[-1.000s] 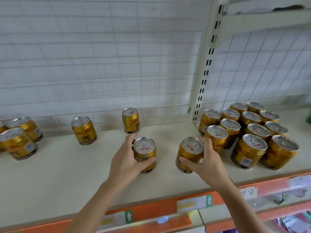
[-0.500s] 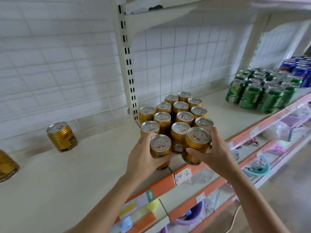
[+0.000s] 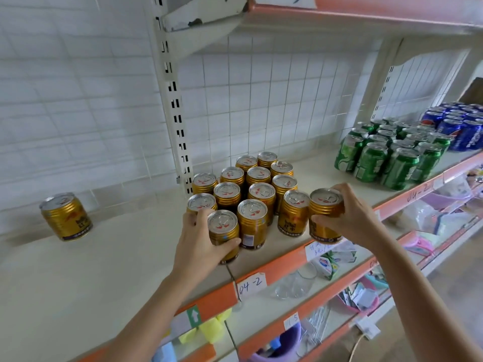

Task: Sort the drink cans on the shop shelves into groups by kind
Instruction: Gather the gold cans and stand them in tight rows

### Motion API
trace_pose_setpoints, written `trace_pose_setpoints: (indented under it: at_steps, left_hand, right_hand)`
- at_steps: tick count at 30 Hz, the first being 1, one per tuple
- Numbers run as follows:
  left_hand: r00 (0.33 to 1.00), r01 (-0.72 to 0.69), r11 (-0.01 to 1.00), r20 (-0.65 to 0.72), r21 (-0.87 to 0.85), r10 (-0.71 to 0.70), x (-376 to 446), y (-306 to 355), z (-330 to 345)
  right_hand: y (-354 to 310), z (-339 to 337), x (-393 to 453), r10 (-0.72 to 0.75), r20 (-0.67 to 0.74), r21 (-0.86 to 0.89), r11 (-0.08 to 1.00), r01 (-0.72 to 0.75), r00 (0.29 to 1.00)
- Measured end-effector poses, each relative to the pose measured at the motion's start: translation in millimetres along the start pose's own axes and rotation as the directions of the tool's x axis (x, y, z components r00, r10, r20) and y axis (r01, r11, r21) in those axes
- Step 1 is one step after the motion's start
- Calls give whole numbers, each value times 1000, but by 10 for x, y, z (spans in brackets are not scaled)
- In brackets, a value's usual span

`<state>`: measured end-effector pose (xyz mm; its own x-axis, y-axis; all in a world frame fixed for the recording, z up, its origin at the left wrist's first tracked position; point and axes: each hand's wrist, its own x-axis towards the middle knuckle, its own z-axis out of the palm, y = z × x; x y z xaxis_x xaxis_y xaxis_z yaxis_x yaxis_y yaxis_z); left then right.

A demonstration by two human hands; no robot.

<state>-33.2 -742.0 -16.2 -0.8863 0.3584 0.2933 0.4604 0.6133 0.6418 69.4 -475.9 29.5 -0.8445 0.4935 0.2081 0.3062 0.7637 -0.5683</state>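
The cream metal shop shelf has an orange front rail and a white wire-grid back panel in front of a white tiled wall. A slotted cream upright divides two bays. A white paper tag on the rail reads "04-2"; a second, further right, reads the same.

The block of short gold drink cans with silver lids stands upright near the shelf front. The left hand has its grip clamped on one gold can at the block's near-left corner. The right hand has its grip clamped on another gold can at the block's right edge. One lone gold can stands far left. Green cans and blue cans are grouped to the right.

Compared with half a second earlier, the right-hand can is further right, beside the block's outer can.
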Motion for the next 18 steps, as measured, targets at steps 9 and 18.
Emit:
trace_pose_setpoints:
  at_steps: [9,18]
  left_hand:
    - [1000,4,1000,-2,10,-4,-42,61,29]
    - [1000,-11,999,14,35,11,-41,34,18]
  right_hand:
    - [220,201,487,147,-23,162,977,-142,989]
    - [175,225,574,57,93,84,994,-65,994]
